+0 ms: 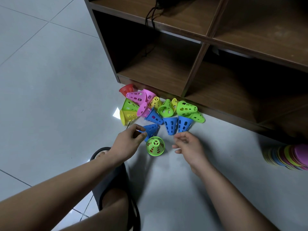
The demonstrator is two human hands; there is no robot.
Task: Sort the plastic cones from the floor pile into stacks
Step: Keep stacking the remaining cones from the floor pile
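Observation:
A pile of perforated plastic cones [155, 107] in red, pink, yellow, green and blue lies on the floor against the foot of a wooden shelf. A green cone [155, 146] stands upright, wide end down, between my hands. My left hand [128, 143] pinches the rim of a blue cone [152, 130] lying on its side. My right hand [189, 146] hovers with loosely curled fingers, holding nothing, just below two blue cones [177, 125] that lie side by side with their narrow ends toward me.
The brown wooden shelf unit [200, 64] with open compartments stands behind the pile, a black cable hanging in it. A stack of coloured flat discs [290, 157] lies at the right edge. My foot in a black slipper [115, 184] is below my left arm. Grey tiled floor [50, 97] lies at left.

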